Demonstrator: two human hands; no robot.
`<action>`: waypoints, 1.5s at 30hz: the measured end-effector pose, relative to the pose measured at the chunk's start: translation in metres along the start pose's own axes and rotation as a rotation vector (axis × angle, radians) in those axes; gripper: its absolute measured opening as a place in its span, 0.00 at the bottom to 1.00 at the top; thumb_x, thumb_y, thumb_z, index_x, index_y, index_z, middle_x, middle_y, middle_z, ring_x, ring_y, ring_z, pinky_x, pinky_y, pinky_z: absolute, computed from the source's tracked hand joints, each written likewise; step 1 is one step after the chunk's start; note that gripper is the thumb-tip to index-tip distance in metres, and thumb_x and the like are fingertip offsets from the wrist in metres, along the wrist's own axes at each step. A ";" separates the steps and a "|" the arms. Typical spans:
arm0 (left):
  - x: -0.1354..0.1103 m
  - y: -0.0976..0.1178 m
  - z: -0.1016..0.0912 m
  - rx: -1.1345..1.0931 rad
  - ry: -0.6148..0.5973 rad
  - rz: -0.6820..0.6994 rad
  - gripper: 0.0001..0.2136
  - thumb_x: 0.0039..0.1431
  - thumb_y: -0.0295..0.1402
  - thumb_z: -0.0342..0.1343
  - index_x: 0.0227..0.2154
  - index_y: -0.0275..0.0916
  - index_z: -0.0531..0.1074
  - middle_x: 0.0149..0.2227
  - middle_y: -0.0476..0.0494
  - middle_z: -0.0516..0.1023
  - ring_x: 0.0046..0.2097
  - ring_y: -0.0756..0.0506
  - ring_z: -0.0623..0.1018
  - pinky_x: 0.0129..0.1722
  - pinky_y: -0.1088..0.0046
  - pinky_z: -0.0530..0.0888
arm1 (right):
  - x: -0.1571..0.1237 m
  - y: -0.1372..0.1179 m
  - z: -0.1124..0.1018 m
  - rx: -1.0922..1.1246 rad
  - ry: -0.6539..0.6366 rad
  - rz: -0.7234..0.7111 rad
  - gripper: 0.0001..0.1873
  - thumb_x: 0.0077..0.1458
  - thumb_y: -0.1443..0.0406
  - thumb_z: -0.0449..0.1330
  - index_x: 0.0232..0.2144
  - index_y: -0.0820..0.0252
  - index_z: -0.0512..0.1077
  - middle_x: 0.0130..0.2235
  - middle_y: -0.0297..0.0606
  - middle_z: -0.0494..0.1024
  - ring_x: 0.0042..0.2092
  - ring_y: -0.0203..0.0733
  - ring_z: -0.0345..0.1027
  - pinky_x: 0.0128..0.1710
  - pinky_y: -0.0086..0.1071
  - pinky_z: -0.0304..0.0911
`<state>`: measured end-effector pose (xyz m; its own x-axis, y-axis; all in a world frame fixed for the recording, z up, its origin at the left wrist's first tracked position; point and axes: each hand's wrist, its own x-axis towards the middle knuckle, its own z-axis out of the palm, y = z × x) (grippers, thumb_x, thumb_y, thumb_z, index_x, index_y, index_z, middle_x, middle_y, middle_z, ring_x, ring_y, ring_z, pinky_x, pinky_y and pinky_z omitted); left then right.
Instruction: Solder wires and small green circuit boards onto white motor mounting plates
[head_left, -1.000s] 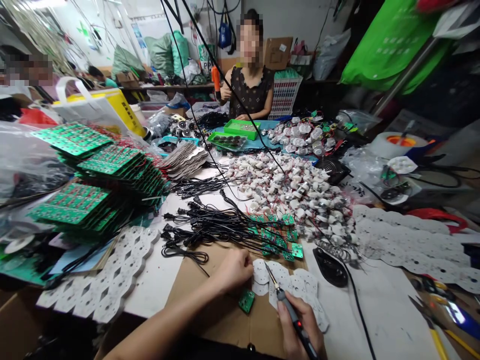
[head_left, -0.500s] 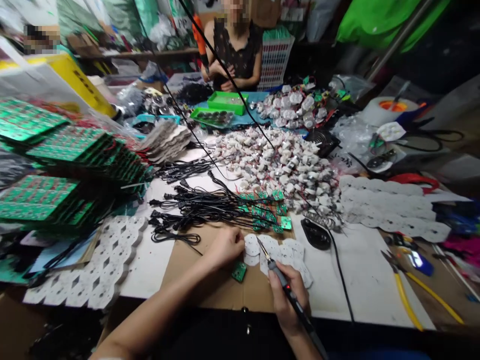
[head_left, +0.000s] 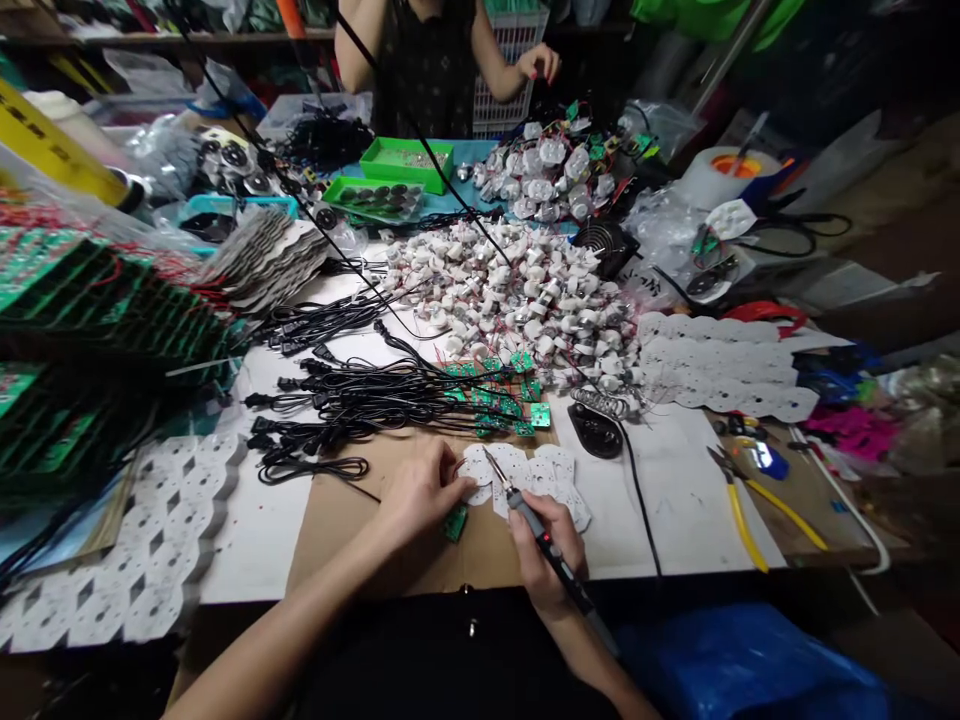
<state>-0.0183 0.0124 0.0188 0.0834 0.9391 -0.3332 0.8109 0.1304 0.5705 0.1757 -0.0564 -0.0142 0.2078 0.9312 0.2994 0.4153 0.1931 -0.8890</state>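
Observation:
In my right hand [head_left: 551,555] is a soldering iron [head_left: 523,508], gripped like a pen, with a small red light on its handle. Its tip points up and left, over the white scalloped boards [head_left: 514,468]; I cannot tell whether it touches them. My left hand [head_left: 420,495] is pinched at the left edge of these boards, the thumb reaching onto the nearest one. A thin wire seems to curve by its fingertips, but what they hold is too small to make out. A small green circuit board [head_left: 454,522] lies just below that hand on the brown cardboard [head_left: 337,530].
Black power cords [head_left: 360,400] with green boards lie behind my hands, before a heap of small white parts [head_left: 517,300]. Stacked green panels [head_left: 97,300] stand left. Yellow-handled cutters [head_left: 742,515] and a black iron stand [head_left: 596,430] are right. A co-worker's hand [head_left: 538,63] is raised opposite.
The view has shifted, so the table sits further left and higher. My left thumb has stretched toward the white board. The co-worker's hands have moved apart.

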 end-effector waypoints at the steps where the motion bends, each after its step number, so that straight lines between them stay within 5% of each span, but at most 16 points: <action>1: -0.003 -0.001 0.001 0.012 -0.002 -0.009 0.11 0.58 0.41 0.61 0.38 0.41 0.71 0.29 0.49 0.78 0.32 0.45 0.76 0.31 0.73 0.62 | 0.001 -0.001 0.000 0.008 -0.004 -0.001 0.09 0.62 0.63 0.61 0.45 0.59 0.74 0.35 0.37 0.81 0.32 0.39 0.78 0.31 0.29 0.74; 7: -0.013 -0.010 0.007 -0.089 0.024 -0.024 0.11 0.59 0.34 0.58 0.45 0.41 0.71 0.30 0.51 0.79 0.32 0.47 0.78 0.33 0.73 0.65 | 0.003 -0.004 -0.001 0.031 -0.009 -0.013 0.09 0.62 0.64 0.61 0.45 0.58 0.74 0.34 0.35 0.80 0.29 0.37 0.75 0.30 0.29 0.73; 11: -0.017 -0.018 0.007 -0.327 0.047 -0.023 0.11 0.61 0.39 0.55 0.43 0.39 0.74 0.29 0.50 0.78 0.31 0.48 0.77 0.32 0.74 0.68 | 0.000 -0.002 -0.004 0.025 0.027 -0.001 0.10 0.62 0.64 0.61 0.45 0.58 0.74 0.35 0.36 0.80 0.30 0.38 0.76 0.32 0.31 0.73; 15: -0.024 -0.030 0.005 -0.576 -0.055 -0.068 0.16 0.60 0.42 0.56 0.44 0.36 0.75 0.29 0.47 0.78 0.29 0.48 0.76 0.28 0.74 0.69 | 0.001 -0.002 -0.011 0.066 0.107 0.002 0.10 0.61 0.63 0.62 0.45 0.58 0.75 0.34 0.36 0.81 0.30 0.39 0.77 0.32 0.32 0.74; 20: -0.037 -0.036 -0.005 -0.432 -0.298 0.036 0.12 0.60 0.35 0.57 0.44 0.39 0.79 0.41 0.44 0.83 0.40 0.45 0.81 0.42 0.71 0.75 | 0.001 0.000 -0.017 0.061 0.145 0.016 0.11 0.60 0.62 0.63 0.45 0.57 0.75 0.37 0.36 0.80 0.31 0.39 0.77 0.35 0.34 0.74; 24: -0.045 -0.030 -0.013 -0.234 -0.339 0.208 0.11 0.64 0.30 0.53 0.42 0.41 0.80 0.43 0.44 0.82 0.45 0.46 0.81 0.47 0.71 0.74 | -0.002 0.001 -0.018 0.059 0.123 0.013 0.11 0.61 0.63 0.63 0.45 0.57 0.75 0.37 0.36 0.80 0.31 0.39 0.77 0.35 0.33 0.74; 32: -0.036 -0.022 -0.006 -0.102 -0.205 0.416 0.11 0.69 0.37 0.54 0.41 0.41 0.80 0.40 0.43 0.78 0.42 0.46 0.79 0.43 0.71 0.75 | -0.004 0.005 -0.016 0.074 0.126 0.041 0.11 0.60 0.63 0.64 0.45 0.57 0.75 0.37 0.36 0.81 0.30 0.38 0.76 0.32 0.32 0.74; 38: 0.012 -0.016 0.002 0.021 0.229 0.515 0.10 0.69 0.29 0.50 0.46 0.38 0.76 0.50 0.39 0.77 0.51 0.43 0.76 0.52 0.64 0.74 | 0.002 0.004 -0.018 0.063 0.158 0.039 0.10 0.60 0.62 0.64 0.44 0.58 0.76 0.36 0.36 0.81 0.30 0.38 0.76 0.33 0.33 0.74; 42: 0.035 -0.017 0.009 0.150 0.228 0.535 0.14 0.69 0.25 0.47 0.52 0.39 0.73 0.50 0.39 0.77 0.49 0.43 0.75 0.52 0.63 0.74 | 0.002 0.004 -0.020 0.071 0.147 0.049 0.11 0.60 0.62 0.64 0.45 0.58 0.75 0.35 0.35 0.80 0.29 0.38 0.76 0.31 0.32 0.73; 45: 0.041 -0.014 0.001 0.191 0.204 0.491 0.12 0.70 0.29 0.48 0.45 0.38 0.76 0.42 0.39 0.76 0.44 0.43 0.74 0.47 0.65 0.73 | 0.001 0.007 -0.024 0.067 0.155 0.058 0.11 0.60 0.62 0.65 0.45 0.58 0.75 0.35 0.35 0.80 0.29 0.38 0.76 0.31 0.32 0.73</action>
<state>-0.0257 0.0483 -0.0033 0.3791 0.9200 0.0996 0.7972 -0.3794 0.4696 0.1995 -0.0612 -0.0115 0.3658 0.8836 0.2924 0.3396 0.1658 -0.9258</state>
